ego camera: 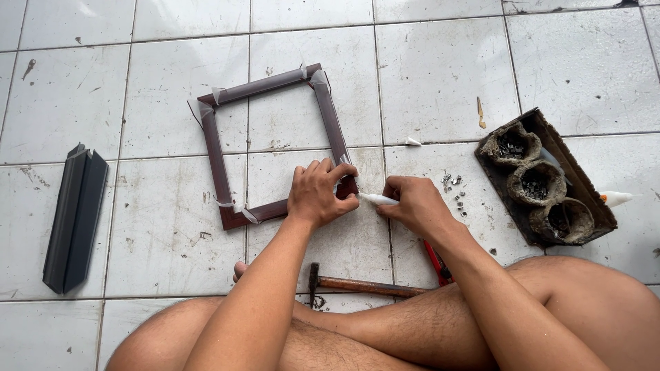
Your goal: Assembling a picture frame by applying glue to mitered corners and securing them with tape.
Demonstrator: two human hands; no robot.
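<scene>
Two hands meet at the near right corner of a dark brown frame (275, 148) lying mid-floor: the left hand (318, 194) presses fingers closed over that corner, while the right hand (414, 205) pinches a white tube (378, 199) touching it. Bare tile floor (440, 75) lies open beyond the frame; a hammer (357, 283) lies near the legs, and a tray (546, 178) sits right.

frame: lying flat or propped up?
Flat. The brown frame lies with all four sides on the floor tiles; the left hand presses its near right corner, the right hand holds a white tube there.
</scene>
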